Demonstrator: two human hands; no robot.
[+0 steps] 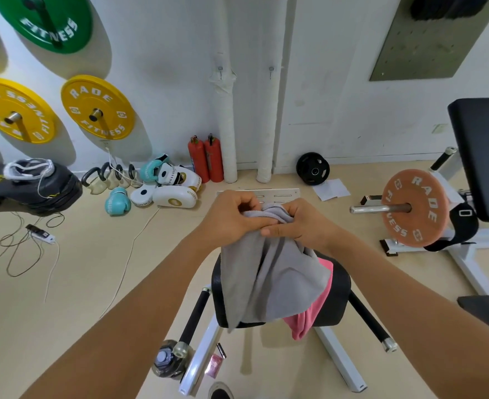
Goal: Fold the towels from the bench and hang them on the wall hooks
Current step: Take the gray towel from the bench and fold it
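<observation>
While both hands (266, 223) grip gray towel (266, 277), "RADE FITNESS" plates (98, 108) beyond.

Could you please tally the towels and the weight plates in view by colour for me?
Grey towel: 1
Pink towel: 1
Green plates: 2
Yellow plates: 3
Orange plate: 1
Black plate: 1
Total: 9

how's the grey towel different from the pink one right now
The grey towel is held up by its top edge, bunched in the left hand and right hand; the pink towel lies untouched on the black bench pad. The grey towel hangs in full view, while the pink towel is mostly hidden behind it. Both are plain, unfolded cloths.
</observation>
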